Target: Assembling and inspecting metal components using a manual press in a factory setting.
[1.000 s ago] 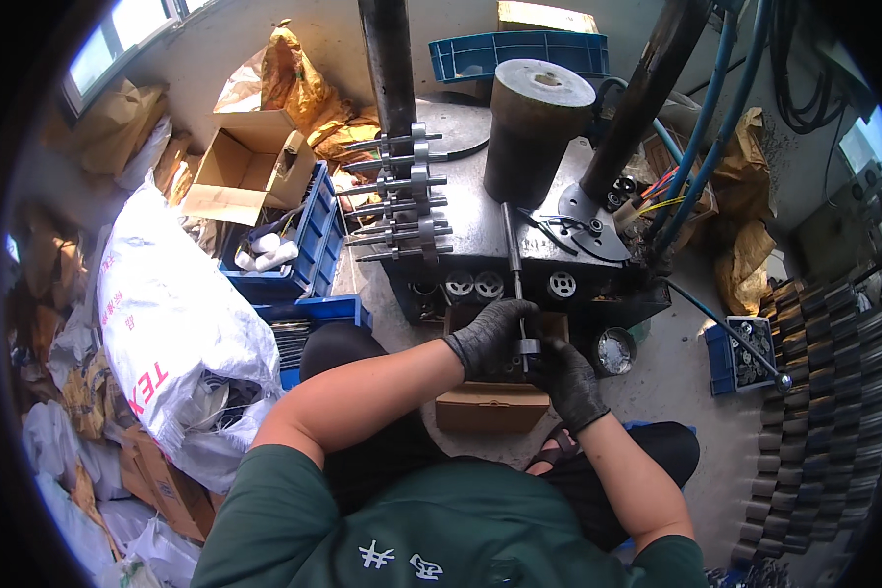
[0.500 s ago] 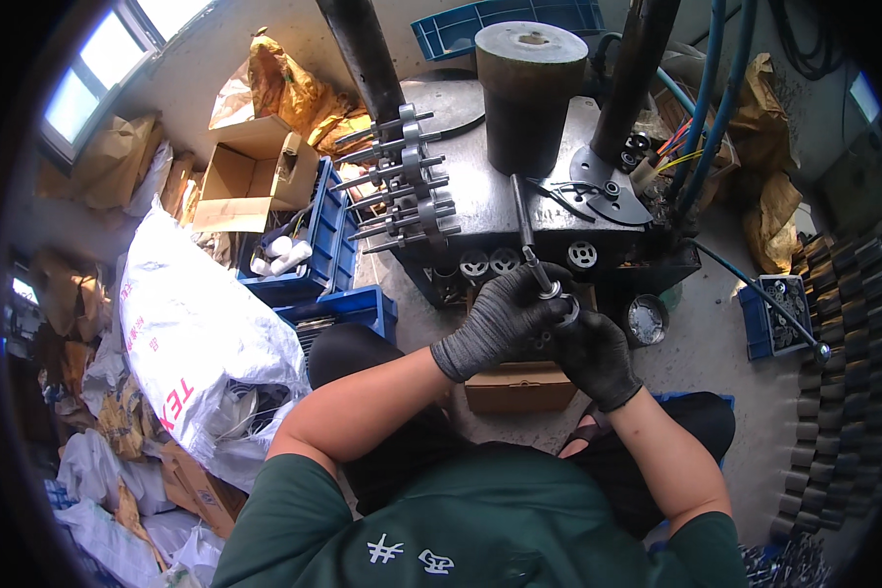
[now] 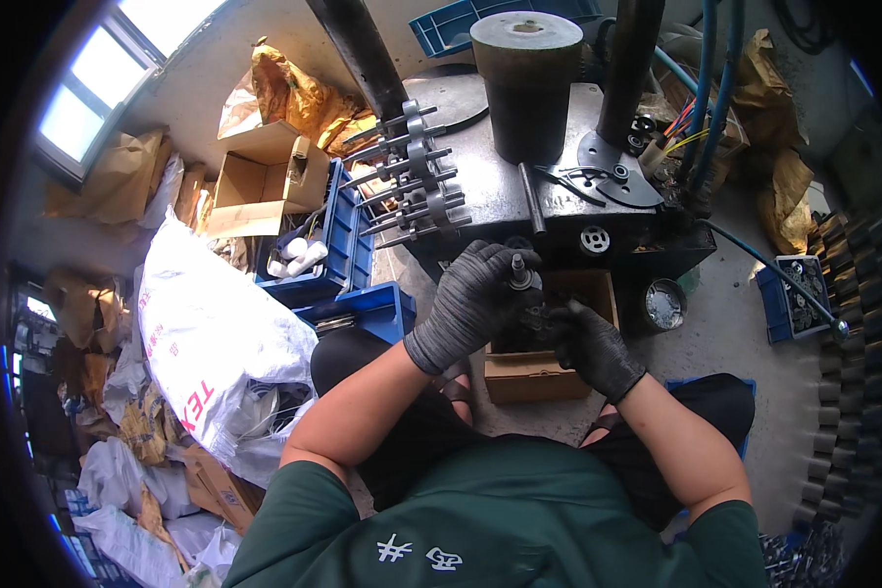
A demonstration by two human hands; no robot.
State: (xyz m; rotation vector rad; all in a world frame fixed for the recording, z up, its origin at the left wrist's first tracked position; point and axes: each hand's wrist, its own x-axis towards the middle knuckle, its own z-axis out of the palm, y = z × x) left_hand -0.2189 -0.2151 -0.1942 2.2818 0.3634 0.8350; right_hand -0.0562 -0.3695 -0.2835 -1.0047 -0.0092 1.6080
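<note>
My left hand point(image 3: 475, 302), in a grey knitted glove, is closed round a metal shaft part point(image 3: 521, 272) with a stepped tip and a round collar; the tip points up and away from me. Just below that collar is a dark, lobed metal piece point(image 3: 535, 318), partly hidden between the hands. My right hand point(image 3: 600, 355), gloved too, has its fingers curled at the right side of this piece; what they pinch is hidden. Beyond the hands, a metal rod point(image 3: 532, 199) juts over the front edge of the steel machine table point(image 3: 451, 122).
An open cardboard box point(image 3: 534, 377) sits below my hands. Spindled metal parts point(image 3: 421, 181) line the table's left side. A thick steel cylinder point(image 3: 527, 88) stands on the table. Left are blue crates point(image 3: 348, 250) and a white sack point(image 3: 216, 343); right, a round tin point(image 3: 664, 306).
The shaft part has come away from the rod's end, moving toward me and left with my left hand. My right hand has moved slightly down, and a gap shows between the hands.
</note>
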